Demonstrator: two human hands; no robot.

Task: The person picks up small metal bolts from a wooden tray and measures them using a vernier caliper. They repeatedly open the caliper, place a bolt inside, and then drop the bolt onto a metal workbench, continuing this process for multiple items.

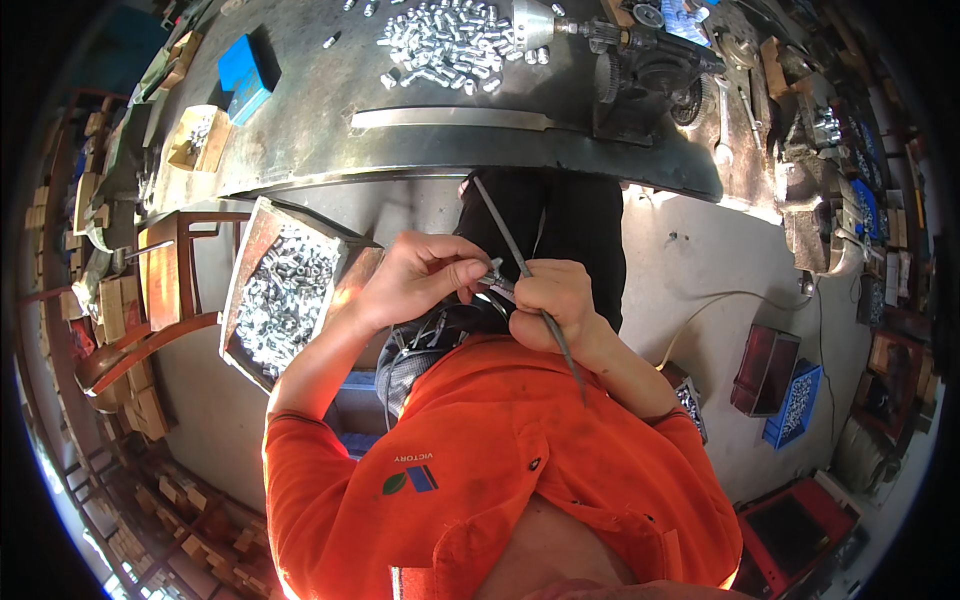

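Over my lap, my left hand (425,275) pinches a small silver metal fitting (493,272) between thumb and fingers. My right hand (558,302) is closed around a long, thin grey file (508,232), which slants from near the bench edge down across my orange shirt. Both hands meet closely at the fitting, and the right fingertips are partly hidden behind the fist. To the left of my left hand, a wooden box (232,330) holds many silver metal fittings (285,300).
On the metal bench (310,140) ahead lie a heap of fittings (450,45), a flat metal strip (450,118), a blue box (243,75) and a machine with a chuck (535,25). A wrench (723,120) lies at right. Blue bin (795,405) and cable (700,305) are on the floor.
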